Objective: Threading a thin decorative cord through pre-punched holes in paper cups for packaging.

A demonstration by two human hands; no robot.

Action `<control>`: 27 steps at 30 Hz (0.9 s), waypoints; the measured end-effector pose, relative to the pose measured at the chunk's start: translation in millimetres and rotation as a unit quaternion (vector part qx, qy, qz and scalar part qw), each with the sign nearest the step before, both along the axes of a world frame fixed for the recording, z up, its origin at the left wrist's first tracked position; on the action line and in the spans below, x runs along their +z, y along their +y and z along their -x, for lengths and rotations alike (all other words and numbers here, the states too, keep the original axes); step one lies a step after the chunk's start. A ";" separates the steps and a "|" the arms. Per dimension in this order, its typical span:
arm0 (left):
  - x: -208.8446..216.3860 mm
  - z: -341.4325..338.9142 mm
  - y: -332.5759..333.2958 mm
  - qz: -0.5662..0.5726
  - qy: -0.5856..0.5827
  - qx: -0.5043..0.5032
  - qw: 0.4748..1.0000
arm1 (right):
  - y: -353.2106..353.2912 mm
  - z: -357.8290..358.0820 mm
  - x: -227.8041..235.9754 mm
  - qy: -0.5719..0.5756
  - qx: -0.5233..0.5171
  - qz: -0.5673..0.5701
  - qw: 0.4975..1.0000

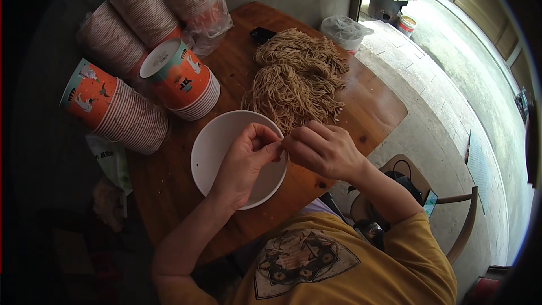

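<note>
Over the right rim of a white bowl (pixel 210 146), my two hands meet fingertip to fingertip. My left hand (pixel 252 152) is closed in a pinch, thumb against forefinger. Its fingertips touch those of my right hand (pixel 320 148), which is closed too, knuckles up. Whatever lies between the fingertips is too small to make out. Just beyond my right hand spreads a heap of thin tan noodle-like strands (pixel 299 76), in loose tangled bundles on the wooden table (pixel 372 104). The bowl's visible inside shows one small dark speck.
Stacked paper cups (pixel 183 82) stand at the table's left, beside a tilted stack (pixel 113 107) and several plastic-wrapped stacks (pixel 189 0). A bagged tub (pixel 344 31) sits past the far right edge. At right are a wooden chair (pixel 466 226) and a lit phone (pixel 430 203).
</note>
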State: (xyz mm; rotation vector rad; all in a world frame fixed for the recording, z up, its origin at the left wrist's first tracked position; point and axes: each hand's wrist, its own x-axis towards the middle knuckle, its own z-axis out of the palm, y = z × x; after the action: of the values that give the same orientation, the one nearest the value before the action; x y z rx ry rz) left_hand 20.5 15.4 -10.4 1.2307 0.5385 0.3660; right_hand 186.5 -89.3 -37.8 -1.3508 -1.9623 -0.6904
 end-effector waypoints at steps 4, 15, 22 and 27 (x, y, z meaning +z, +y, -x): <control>-1.2 -0.1 -3.0 -0.066 -0.001 0.007 0.998 | 7.7 6.3 8.0 0.241 0.056 0.134 0.960; -2.7 1.5 -0.2 -0.027 0.008 -0.001 1.000 | 4.5 -0.5 1.0 0.606 0.168 0.321 0.708; -0.5 1.5 -0.2 -0.028 0.009 -0.002 1.000 | 3.3 6.4 5.4 0.433 0.045 0.242 0.867; 0.3 -0.1 -1.0 -0.030 0.013 0.002 0.999 | 6.9 -8.8 4.5 0.760 0.166 0.420 0.467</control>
State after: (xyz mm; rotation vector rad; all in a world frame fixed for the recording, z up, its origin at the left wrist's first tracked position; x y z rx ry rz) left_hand 20.6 14.4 -10.1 1.2948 0.5563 0.3715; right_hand 195.3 -82.5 -33.3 -1.0723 -0.7078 1.5085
